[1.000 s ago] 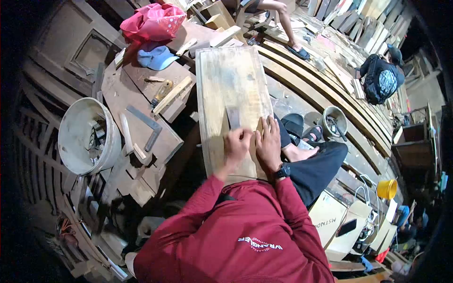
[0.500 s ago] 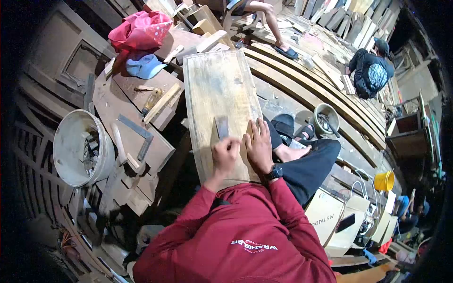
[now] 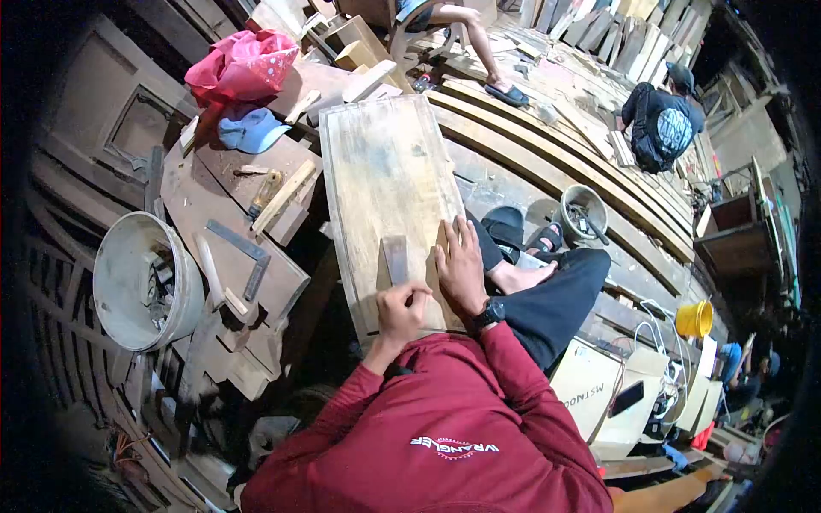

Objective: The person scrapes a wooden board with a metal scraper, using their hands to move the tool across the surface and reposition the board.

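Observation:
A pale wooden board with a grooved border lies lengthwise in front of me, its near end against my body. My left hand is closed in a fist over the near part of the board. A flat, grey-brown blade-like tool sticks out beyond this fist and lies on the wood; its gripped end is hidden by my fingers. To the right of it, my right hand rests flat on the board near its right edge, fingers stretched out and holding nothing. A dark watch is on that wrist.
To the left, a bench holds a metal square, a wood-handled tool, a blue cap and a red bag. A white bucket stands beside it. On the right are a small bucket, long planks and a crouching person.
My left hand has drawn the blade-like tool back toward my body along the board. My right hand stays flat on the wood. The whole view has shifted slightly.

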`<state>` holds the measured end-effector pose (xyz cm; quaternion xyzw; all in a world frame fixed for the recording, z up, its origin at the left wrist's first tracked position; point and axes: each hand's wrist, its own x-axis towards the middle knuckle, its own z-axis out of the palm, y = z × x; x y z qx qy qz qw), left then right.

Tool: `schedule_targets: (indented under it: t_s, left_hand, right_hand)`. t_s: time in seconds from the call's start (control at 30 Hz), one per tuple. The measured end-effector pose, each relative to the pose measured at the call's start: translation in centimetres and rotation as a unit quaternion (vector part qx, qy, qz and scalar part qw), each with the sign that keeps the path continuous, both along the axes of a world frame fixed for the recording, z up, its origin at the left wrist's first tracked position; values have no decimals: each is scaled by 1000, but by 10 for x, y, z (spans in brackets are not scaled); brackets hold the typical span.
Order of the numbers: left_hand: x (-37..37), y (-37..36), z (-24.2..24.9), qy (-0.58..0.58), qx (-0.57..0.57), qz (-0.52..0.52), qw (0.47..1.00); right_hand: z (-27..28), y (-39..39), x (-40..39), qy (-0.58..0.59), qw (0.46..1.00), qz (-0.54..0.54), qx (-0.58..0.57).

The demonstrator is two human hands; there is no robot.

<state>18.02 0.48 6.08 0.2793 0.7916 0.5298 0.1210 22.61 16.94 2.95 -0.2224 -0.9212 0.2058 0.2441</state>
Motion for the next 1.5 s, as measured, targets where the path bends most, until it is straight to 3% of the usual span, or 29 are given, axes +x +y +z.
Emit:
schedule_targets:
  t_s: [0.03, 0.07, 0.1, 0.27, 0.3, 0.4, 0.47, 0.57, 0.77, 0.87, 0.97, 1.13, 1.2, 1.23, 1.37, 1.5]
  left_hand:
    - [-9, 3, 4, -17, -40, 3, 999]
    - [-23, 17, 8, 3, 6, 25, 1000]
    - [-43, 39, -13, 36, 148, 49, 987]
    - [-108, 83, 9, -25, 44, 107, 993]
    - [-99, 83, 19, -9, 99, 99, 990]
    - [-62, 51, 13, -31, 103, 49, 993]
    - [-22, 26, 10, -82, 69, 36, 994]
    - [-2, 9, 12, -47, 33, -8, 998]
    - [-99, 80, -2, 7, 70, 66, 995]
    - [-113, 93, 16, 6, 84, 86, 993]
    - [-88, 77, 24, -20, 81, 70, 994]
    - [-27, 34, -6, -33, 71, 20, 997]
    - [-35, 39, -10, -35, 86, 25, 995]
    - [-45, 51, 7, 16, 137, 36, 990]
    - [-113, 90, 24, 23, 41, 82, 996]
    - [-130, 103, 27, 23, 81, 102, 991]
  right_hand:
    - [0, 0, 0, 4, 1000, 2, 0]
    - [0, 0, 0, 9, 1000, 4, 0]
    - [0, 0, 0, 1, 1000, 4, -10]
    - [3, 0, -1, 9, 1000, 4, -9]
    - [2, 1, -1, 8, 1000, 4, -7]
    - [-5, 0, 1, -2, 1000, 10, 4]
    - [1, 0, 1, -9, 1000, 17, 11]
    - [2, -4, 2, -5, 1000, -3, -13]
    - [0, 0, 0, -9, 1000, 15, 20]
    - [3, -3, 1, -3, 1000, 0, -29]
    - [-1, 0, 1, 0, 1000, 0, -13]
    - [0, -1, 2, 0, 1000, 7, -8]
    - [-2, -1, 1, -1, 1000, 8, -12]
    - [-2, -2, 1, -2, 1000, 8, -10]
    - [4, -2, 1, -8, 1000, 3, -13]
    - [6, 1, 1, -9, 1000, 1, -12]
